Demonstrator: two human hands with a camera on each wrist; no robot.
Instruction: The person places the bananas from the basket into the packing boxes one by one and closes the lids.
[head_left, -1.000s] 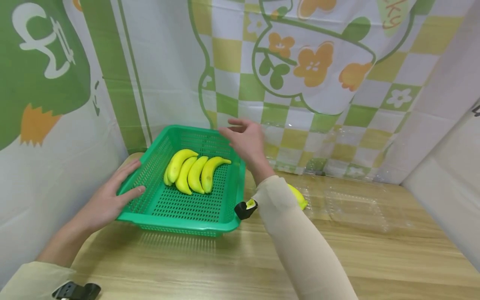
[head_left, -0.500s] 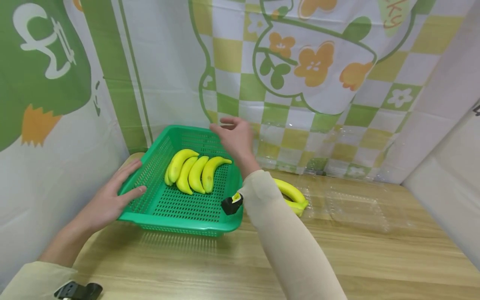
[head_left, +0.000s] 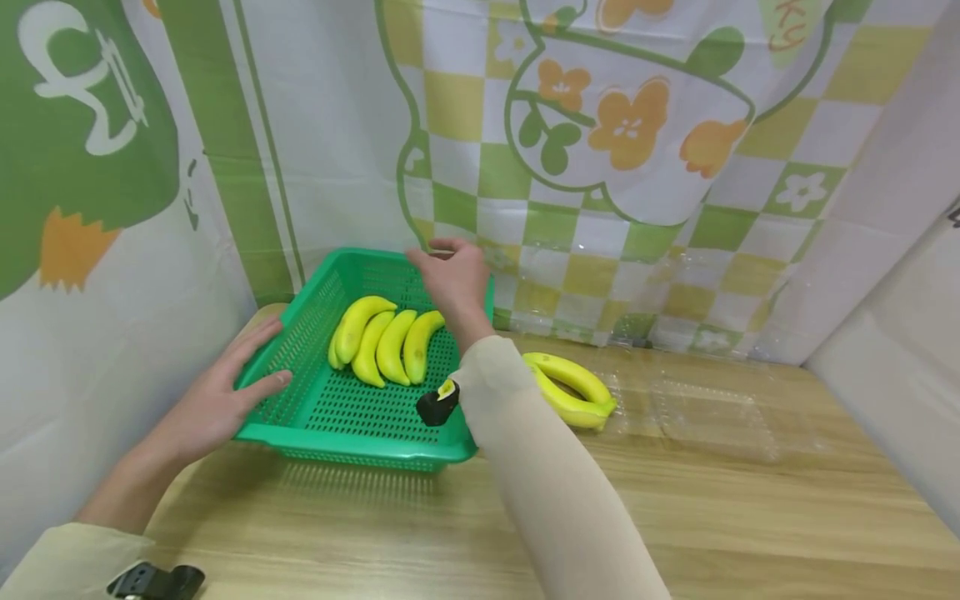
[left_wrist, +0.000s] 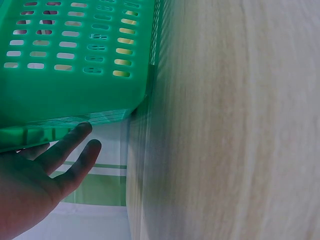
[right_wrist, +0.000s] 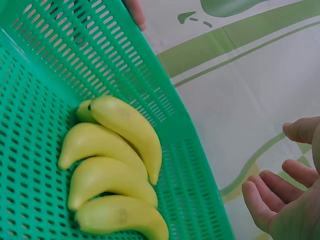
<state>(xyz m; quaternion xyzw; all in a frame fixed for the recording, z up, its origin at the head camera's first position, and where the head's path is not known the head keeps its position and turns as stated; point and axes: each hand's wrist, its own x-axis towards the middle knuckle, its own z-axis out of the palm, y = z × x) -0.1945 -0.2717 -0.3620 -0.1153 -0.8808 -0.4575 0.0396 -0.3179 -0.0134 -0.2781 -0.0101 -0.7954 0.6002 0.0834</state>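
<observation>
A green perforated plastic basket [head_left: 352, 450] stands on the table with several yellow bananas [head_left: 392, 350] lying side by side in it. At its left side rests my left hand [head_left: 210, 408], thumb over the rim and fingers along the outside. The left wrist view shows straight, spread fingers [left_wrist: 77, 172] against the outer edge. Over the back right corner hovers my right hand [head_left: 453, 279], hiding part of the rim. In the right wrist view that hand [right_wrist: 290, 205] is beside the basket, loosely bent and holding nothing.
Right of the basket, more bananas [head_left: 577, 408] lie on the wooden table [head_left: 675, 517], partly behind the right sleeve. A clear plastic container [head_left: 720, 417] stands further right. Patterned cloth [head_left: 630, 125] hangs closely behind the table.
My right hand has shifted left along the back of the basket, and its forearm uncovers more of the bananas on the table. The left hand and basket stay almost still.
</observation>
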